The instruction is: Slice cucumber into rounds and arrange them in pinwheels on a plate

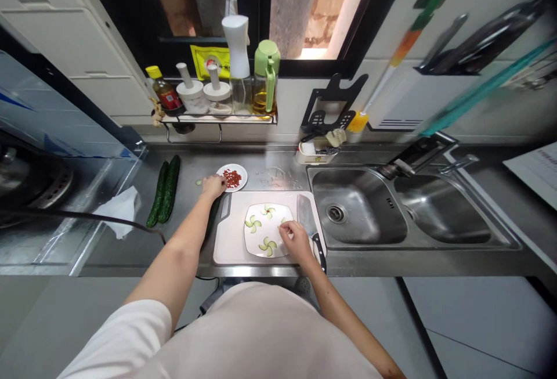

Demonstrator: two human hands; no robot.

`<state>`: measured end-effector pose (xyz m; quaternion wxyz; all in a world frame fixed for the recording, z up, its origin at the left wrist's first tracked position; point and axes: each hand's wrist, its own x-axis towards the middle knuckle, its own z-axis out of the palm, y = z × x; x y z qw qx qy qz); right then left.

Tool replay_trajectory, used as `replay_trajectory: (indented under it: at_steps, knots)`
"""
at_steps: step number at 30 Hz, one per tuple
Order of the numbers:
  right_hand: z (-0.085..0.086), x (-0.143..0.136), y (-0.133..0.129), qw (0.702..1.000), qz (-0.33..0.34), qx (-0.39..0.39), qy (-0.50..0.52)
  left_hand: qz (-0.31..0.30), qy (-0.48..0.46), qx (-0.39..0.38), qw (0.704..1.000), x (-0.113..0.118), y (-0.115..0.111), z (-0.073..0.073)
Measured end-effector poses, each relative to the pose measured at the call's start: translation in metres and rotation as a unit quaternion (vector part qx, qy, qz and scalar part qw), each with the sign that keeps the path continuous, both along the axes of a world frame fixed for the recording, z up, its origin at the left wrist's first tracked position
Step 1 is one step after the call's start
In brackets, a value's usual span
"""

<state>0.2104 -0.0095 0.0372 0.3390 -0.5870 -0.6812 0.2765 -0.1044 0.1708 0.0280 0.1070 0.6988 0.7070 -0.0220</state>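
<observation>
My left hand [214, 186] is at the left rim of a small white plate [243, 183] that holds small chopped red pieces [232, 179]. Its fingers are bent together; what they hold, if anything, is too small to make out. Over the right side of a square white plate [256, 245], my right hand [296, 239] has its fingertips pinched, with their contents hidden. Pale green cucumber slices [267, 246] lie on this plate in pinwheel shapes; the upper one has a red centre. The plate rests on a white cutting board [226, 245].
A cleaver [307, 216] lies along the board's right side, its black handle toward the front edge. Two whole cucumbers [164, 187] and a white cloth [119, 212] are to the left. A double sink [361, 208] is at the right. Bottles stand on a wall rack [217, 119].
</observation>
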Motion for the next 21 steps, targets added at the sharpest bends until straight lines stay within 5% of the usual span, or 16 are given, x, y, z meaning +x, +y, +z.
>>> replay_trajectory:
  at_steps: [13,21]
  knots:
    - [0.002,0.0,0.0,1.0,0.005,-0.003,0.003,0.01,-0.011,0.023,1.0,0.001,-0.002,-0.004]
    - [0.0,-0.001,0.0,1.0,0.003,-0.009,0.006,0.097,-0.213,0.106,0.966,0.015,-0.017,-0.01]
